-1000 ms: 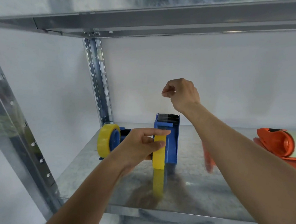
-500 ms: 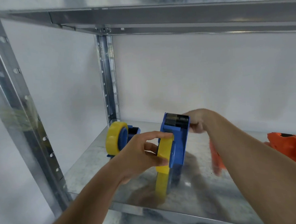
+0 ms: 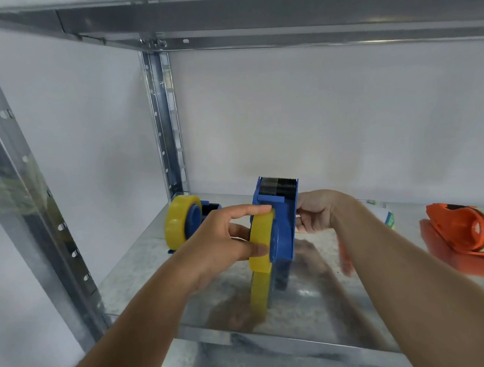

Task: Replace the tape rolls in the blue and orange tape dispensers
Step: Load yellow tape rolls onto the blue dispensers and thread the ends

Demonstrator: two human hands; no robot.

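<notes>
The single head-worn camera is looking forward and slightly down into a bay of a galvanised metal shelf (image 3: 316, 318), facing the white back wall (image 3: 330, 114). It is sitting close, with both forearms reaching in from the bottom edge and the upper shelf's underside (image 3: 251, 7) running across the top. Its wide lens is bending the left upright (image 3: 20, 181).

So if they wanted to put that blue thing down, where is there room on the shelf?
Bare metal lies along the shelf front-left, before the second blue dispenser, and between the right forearm and the orange dispenser. The middle is crowded: both hands, left hand and right hand, grip the blue dispenser.
</notes>
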